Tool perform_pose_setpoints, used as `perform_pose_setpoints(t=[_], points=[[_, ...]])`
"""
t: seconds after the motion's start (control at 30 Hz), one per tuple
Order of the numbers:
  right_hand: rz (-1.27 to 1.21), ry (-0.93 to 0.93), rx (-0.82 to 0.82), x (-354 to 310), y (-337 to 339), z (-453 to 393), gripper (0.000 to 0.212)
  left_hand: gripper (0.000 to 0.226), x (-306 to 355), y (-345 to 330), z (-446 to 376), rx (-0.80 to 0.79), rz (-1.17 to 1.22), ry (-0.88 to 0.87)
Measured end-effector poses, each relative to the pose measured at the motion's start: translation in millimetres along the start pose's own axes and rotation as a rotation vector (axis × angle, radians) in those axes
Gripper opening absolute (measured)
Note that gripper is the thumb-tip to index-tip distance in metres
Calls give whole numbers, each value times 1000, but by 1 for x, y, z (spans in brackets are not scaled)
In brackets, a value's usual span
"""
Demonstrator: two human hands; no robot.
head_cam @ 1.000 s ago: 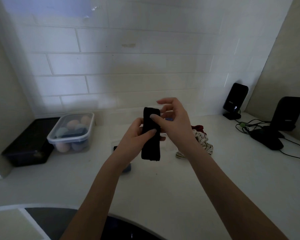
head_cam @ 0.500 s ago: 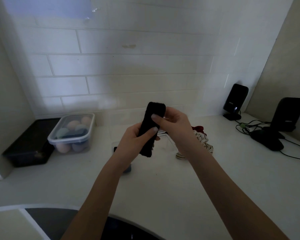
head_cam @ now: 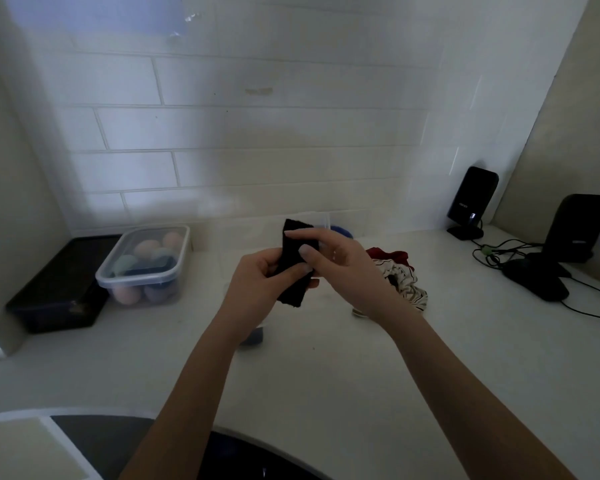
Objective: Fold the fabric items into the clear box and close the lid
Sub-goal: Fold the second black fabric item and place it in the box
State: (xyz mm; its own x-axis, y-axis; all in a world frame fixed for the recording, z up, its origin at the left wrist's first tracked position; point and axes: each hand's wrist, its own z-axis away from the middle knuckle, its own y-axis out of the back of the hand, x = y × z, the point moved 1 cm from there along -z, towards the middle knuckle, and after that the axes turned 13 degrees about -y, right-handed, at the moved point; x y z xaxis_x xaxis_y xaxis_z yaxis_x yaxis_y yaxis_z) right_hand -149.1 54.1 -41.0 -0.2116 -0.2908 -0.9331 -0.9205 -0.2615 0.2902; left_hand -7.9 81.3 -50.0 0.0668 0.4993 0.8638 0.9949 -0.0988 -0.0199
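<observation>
A folded black fabric strip (head_cam: 293, 271) is held upright above the white counter (head_cam: 326, 368). My left hand (head_cam: 257, 282) grips its lower half from the left. My right hand (head_cam: 336, 261) pinches its upper half from the right, thumb and fingers across the front. A faint clear box (head_cam: 317, 220) stands behind the hands, mostly hidden. To the right lies a heap of fabric, a striped white piece (head_cam: 404, 284) with a red piece (head_cam: 392, 256) behind it. A blue item (head_cam: 252, 336) shows under my left wrist.
A lidded clear container (head_cam: 146, 265) with coloured round things stands at the back left beside a black box (head_cam: 56, 289). Two black speakers (head_cam: 471, 202) (head_cam: 575, 230) and cables (head_cam: 596, 299) occupy the right corner. A tiled wall is close behind. A dark round edge lies near me.
The black fabric has become shorter, folded down from a long hanging strip. Both hands have closed in around it and lowered slightly.
</observation>
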Motion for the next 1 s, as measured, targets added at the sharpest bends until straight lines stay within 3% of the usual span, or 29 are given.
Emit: perform_pose_setpoints(t=[0.3,0.53,0.73,0.83,1.0], points=[[124,-70,-15,13,16,1,50,23,-1,3,-3,-228,-380,-129],[232,-64,55,22,15,-1,33,36,-9,-1,-4,30,-417,-236],[76,21,66,20,16,4,32,55,-16,2,-5,32,-550,-350],[-89,17,16,21,17,5,31,51,-17,4,-4,-4,-535,-340],[-105,9,8,24,17,5,30,31,-16,5,-4,-8,-479,-322]])
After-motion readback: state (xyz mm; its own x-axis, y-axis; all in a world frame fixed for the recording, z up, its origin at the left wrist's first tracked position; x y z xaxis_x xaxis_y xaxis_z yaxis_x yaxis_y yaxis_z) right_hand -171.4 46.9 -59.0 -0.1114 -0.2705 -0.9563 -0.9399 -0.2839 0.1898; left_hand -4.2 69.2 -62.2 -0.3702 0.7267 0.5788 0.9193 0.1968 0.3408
